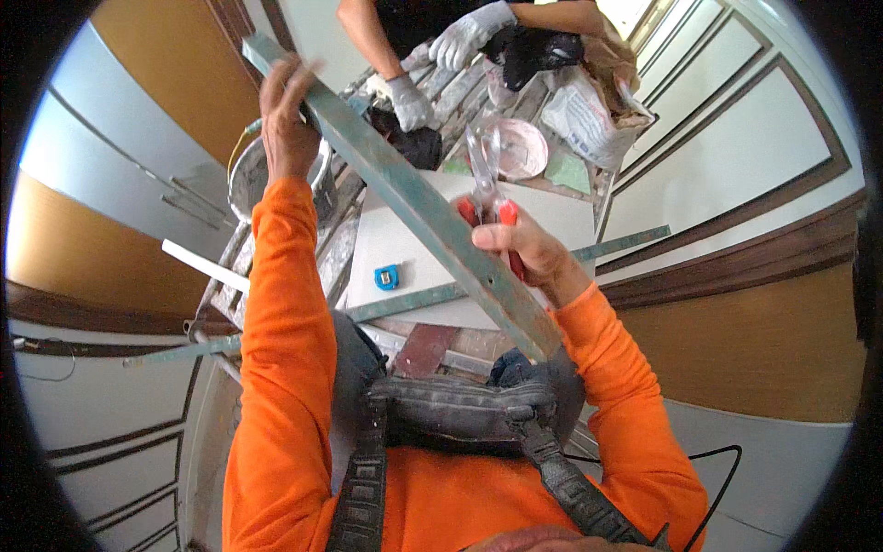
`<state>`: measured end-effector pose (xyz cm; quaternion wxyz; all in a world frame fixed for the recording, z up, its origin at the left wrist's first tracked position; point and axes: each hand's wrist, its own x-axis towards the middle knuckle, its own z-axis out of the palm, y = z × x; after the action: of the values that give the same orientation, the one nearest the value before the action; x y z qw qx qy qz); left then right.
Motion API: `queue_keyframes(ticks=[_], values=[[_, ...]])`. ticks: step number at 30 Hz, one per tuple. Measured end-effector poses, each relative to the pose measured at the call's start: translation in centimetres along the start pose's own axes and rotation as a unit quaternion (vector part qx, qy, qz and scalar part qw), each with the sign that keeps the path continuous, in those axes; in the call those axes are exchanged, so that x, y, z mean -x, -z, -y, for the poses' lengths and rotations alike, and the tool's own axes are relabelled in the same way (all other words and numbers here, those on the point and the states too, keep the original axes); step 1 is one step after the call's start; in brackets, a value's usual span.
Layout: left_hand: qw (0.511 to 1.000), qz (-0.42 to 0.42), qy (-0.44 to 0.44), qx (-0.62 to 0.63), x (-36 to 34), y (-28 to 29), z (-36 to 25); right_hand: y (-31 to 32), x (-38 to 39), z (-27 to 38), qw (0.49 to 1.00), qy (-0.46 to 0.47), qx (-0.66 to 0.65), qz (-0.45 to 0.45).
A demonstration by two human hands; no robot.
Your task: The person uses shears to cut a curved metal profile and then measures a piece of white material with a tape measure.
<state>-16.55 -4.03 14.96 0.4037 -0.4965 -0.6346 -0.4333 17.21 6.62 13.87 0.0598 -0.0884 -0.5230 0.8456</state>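
Metal bar (395,189): muted green with rust-brown patches. Snips (486,170): red handles (508,214), silver blades. Tape measure (387,277): blue. Board (391,225): plain off-white. Near sleeves (287,304): solid bright orange. Far gloves (472,37): light grey. Round bowl (522,152), far: whitish with pink tint.

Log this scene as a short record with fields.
Left hand: grips the green bar near its far end
Right hand: holds red-handled snips beside the bar
White board: bears a blue tape measure; a second bar lies across it
Opposite: another person's gloved hands
Sleeves: orange
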Motion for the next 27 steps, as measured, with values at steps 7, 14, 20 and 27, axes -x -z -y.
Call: queue_keyframes(ticks=[7,14,20,27], values=[[0.525,-0.053,0.619,0.582,1.9,-1.7,-0.2,-2.7,-8.4,4.2,0.977,0.066,0.201,0.023],[0.568,-0.029,0.676,0.469,-0.9,-1.1,-6.7,-4.3,-11.1,2.3,0.887,0.197,0.404,-0.104],[0.568,-0.167,0.604,0.534,1.5,0.3,2.3,-2.3,-4.4,2.1,0.954,0.137,0.244,-0.106],[0.564,-0.168,0.554,0.588,2.2,1.8,5.8,-2.1,1.5,-3.7,0.944,-0.140,0.297,-0.041]])
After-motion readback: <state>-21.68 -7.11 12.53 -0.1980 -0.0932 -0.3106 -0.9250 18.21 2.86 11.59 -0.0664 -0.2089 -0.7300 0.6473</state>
